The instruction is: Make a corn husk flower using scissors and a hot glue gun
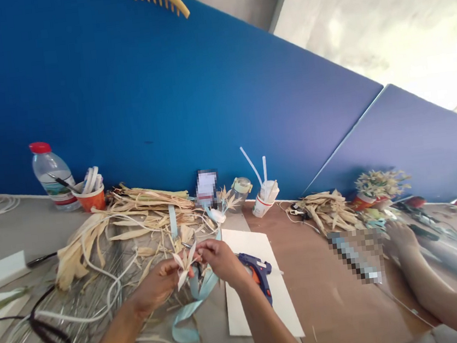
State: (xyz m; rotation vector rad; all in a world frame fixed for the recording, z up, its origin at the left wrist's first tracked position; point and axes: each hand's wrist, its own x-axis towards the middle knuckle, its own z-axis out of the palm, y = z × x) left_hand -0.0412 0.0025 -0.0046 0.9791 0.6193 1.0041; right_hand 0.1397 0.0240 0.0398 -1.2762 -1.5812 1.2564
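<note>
My left hand (161, 284) is closed around the lower part of a pale flower (185, 264) made of pointed dried-leaf petals. The fingers of my right hand (217, 258) are pinched together at the flower's right side; what lies between them is too small to tell. Below the hands a light blue ribbon (186, 315) curls on the table. To the right of my right forearm, a blue and orange glue gun (263, 277) rests on a white sheet (282, 303).
Dried husks (149, 202), wires and white cables (99, 269) spread over the left. Behind stand a bottle (53, 175), an orange cup (91, 199), a phone (206, 185), a jar (241, 189) and a cup with straws (263, 203). Another person's arm (426, 275) reaches in at right.
</note>
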